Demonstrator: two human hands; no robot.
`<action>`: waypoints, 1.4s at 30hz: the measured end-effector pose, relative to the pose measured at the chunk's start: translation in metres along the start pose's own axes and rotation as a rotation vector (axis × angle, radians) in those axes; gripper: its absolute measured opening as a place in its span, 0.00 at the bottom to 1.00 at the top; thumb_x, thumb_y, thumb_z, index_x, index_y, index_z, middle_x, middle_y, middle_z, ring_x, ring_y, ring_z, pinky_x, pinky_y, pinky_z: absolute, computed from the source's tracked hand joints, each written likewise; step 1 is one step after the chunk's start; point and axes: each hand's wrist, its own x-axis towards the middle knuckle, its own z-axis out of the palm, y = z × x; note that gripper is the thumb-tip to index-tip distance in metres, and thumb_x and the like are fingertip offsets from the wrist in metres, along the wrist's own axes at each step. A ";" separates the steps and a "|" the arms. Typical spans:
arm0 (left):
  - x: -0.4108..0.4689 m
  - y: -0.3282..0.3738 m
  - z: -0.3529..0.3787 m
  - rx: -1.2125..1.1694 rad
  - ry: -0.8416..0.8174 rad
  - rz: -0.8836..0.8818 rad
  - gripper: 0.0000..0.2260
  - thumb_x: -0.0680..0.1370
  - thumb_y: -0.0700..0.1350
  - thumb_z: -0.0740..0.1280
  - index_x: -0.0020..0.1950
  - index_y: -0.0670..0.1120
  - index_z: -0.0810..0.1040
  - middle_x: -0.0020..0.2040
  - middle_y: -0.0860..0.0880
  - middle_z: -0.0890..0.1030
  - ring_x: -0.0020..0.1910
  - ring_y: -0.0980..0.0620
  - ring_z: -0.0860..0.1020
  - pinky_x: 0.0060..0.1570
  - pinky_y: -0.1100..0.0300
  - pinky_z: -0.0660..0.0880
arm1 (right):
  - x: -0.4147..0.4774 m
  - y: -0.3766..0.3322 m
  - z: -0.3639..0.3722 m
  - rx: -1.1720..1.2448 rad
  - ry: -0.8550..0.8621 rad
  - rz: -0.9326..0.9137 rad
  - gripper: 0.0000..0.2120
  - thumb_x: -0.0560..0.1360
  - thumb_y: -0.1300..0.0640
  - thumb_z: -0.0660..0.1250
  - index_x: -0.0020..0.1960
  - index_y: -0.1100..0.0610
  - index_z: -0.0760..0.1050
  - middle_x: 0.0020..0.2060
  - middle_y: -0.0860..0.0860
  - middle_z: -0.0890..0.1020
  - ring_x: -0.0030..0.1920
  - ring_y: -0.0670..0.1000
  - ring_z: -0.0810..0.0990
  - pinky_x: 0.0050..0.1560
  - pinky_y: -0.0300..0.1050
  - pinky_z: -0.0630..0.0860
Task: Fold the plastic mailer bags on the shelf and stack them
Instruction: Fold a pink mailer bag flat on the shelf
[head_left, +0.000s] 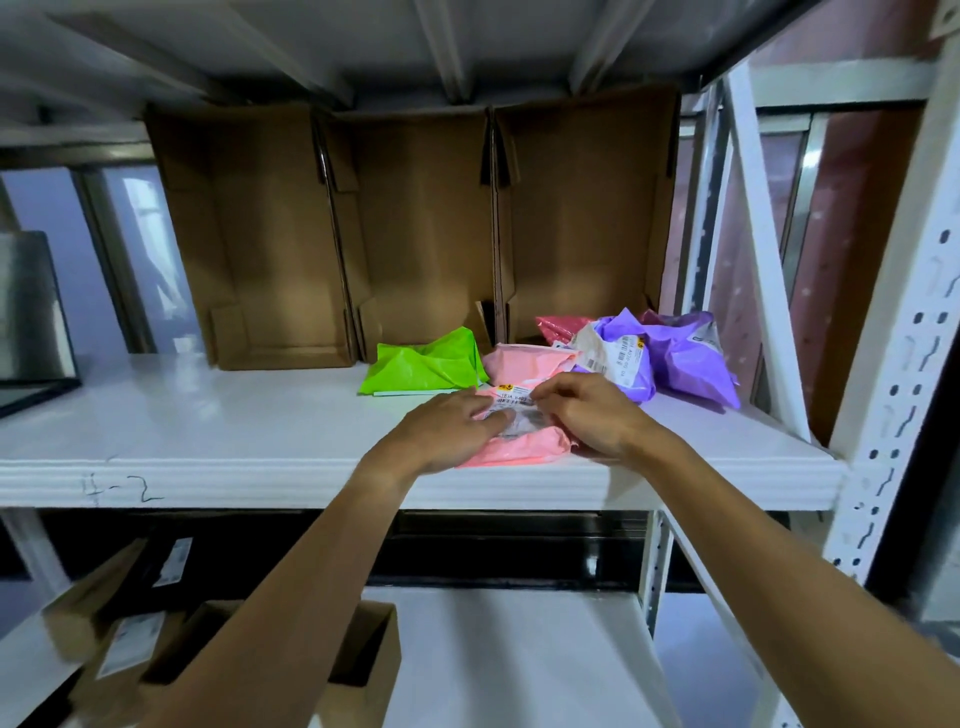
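A pink mailer bag (519, 447) with a white shipping label lies near the front edge of the white shelf (234, 415). My left hand (447, 431) rests flat on its left part, fingers stretched over the label. My right hand (587, 415) is on its right part, fingers curled and pinching the bag's plastic at the label. Behind it lie a green mailer bag (421, 366), a dark pink bag (558, 328) and two crumpled purple bags (623, 364) (691, 358); none is touched by a hand.
Three open brown cardboard boxes (260, 234) (421, 228) (582, 218) stand on their sides at the back of the shelf. A white perforated upright (893, 395) and a diagonal brace are at the right. Cardboard boxes (358, 670) sit on the lower shelf.
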 end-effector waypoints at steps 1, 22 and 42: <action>0.000 -0.001 0.001 -0.023 0.027 0.018 0.25 0.81 0.64 0.59 0.75 0.56 0.71 0.79 0.54 0.64 0.78 0.53 0.61 0.75 0.58 0.58 | -0.001 0.000 0.001 -0.075 0.003 -0.050 0.12 0.80 0.56 0.63 0.60 0.54 0.81 0.52 0.49 0.82 0.46 0.46 0.79 0.44 0.38 0.71; -0.003 0.001 -0.004 0.040 -0.049 0.039 0.34 0.75 0.72 0.62 0.77 0.59 0.66 0.80 0.57 0.62 0.78 0.53 0.60 0.75 0.57 0.58 | 0.008 -0.001 0.004 -0.796 -0.310 -0.303 0.27 0.76 0.65 0.64 0.75 0.59 0.68 0.79 0.53 0.59 0.79 0.53 0.58 0.74 0.48 0.62; -0.005 0.006 -0.008 0.153 -0.171 0.039 0.36 0.78 0.71 0.52 0.82 0.55 0.54 0.82 0.55 0.52 0.81 0.57 0.48 0.78 0.58 0.47 | 0.006 0.008 -0.004 -0.566 -0.307 -0.059 0.23 0.83 0.60 0.54 0.77 0.48 0.63 0.72 0.54 0.72 0.68 0.58 0.73 0.67 0.50 0.70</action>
